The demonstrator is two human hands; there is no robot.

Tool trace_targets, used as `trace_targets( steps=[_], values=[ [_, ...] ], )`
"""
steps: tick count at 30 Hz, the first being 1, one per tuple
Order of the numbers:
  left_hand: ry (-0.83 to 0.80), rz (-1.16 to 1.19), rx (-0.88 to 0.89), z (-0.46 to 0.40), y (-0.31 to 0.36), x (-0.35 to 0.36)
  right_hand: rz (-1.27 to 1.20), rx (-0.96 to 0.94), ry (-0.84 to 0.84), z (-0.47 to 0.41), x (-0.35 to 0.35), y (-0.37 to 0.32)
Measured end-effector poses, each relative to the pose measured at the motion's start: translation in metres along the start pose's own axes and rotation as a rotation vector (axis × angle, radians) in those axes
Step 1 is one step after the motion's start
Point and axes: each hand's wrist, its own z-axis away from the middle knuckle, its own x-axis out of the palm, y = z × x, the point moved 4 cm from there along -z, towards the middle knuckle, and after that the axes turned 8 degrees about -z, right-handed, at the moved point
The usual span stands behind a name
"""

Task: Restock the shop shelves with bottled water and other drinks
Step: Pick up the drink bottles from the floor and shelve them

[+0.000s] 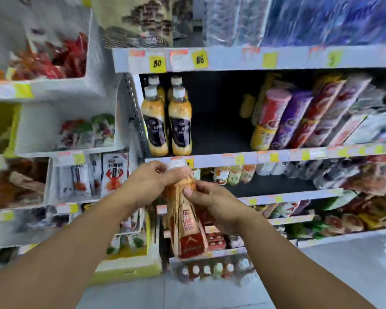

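Note:
I hold an orange-brown drink bottle (187,221) with a red label and a white cap upright in front of the shelves. My left hand (152,184) grips its neck just under the cap. My right hand (212,204) grips its upper body from the right. On the shelf (223,158) right above stand several orange drink bottles (179,121) with dark labels and white caps, at its left end. Beside them the shelf has a dark open gap.
Snack tubes and packets (299,117) fill the right of that shelf. Small drink bottles (234,173) stand on the shelf below. A white rack of snack packs (76,134) stands at the left. Bottles (210,269) sit low near the grey floor.

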Motion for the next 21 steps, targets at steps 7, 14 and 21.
trace_targets(
  steps=[7, 14, 21],
  values=[
    [0.033, 0.096, 0.049, 0.019, 0.039, -0.012, 0.062, -0.046, -0.001, 0.022, 0.004, -0.036],
    [0.012, 0.131, 0.041, 0.023, 0.042, -0.016, 0.05, -0.034, -0.073, 0.021, 0.003, -0.046],
    [0.056, 0.032, 0.003, 0.028, 0.012, -0.004, 0.394, -0.037, -0.034, 0.0, 0.003, -0.023]
  ],
)
